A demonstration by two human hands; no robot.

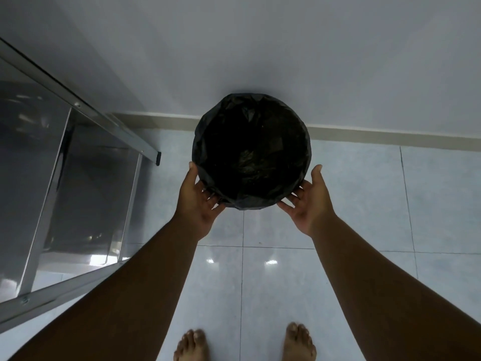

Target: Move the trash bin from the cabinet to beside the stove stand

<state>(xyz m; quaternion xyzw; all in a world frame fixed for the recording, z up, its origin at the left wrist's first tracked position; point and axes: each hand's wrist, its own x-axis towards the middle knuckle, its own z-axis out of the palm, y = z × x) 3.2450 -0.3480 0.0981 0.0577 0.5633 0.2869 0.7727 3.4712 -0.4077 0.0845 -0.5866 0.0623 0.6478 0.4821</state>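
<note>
The trash bin (251, 152), lined with a black bag (242, 110), sits near the wall's baseboard (390, 135), just right of the stove stand (78, 162). Your left hand (201, 201) and right hand (311, 201) cup its near rim, fingers spread. Grip only loose liner and it may slip; the bin could tip or knock the stand's leg.

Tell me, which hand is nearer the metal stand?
The left hand, gripping the trash bin on the side toward the steel stand; the right hand holds the far side.
</note>
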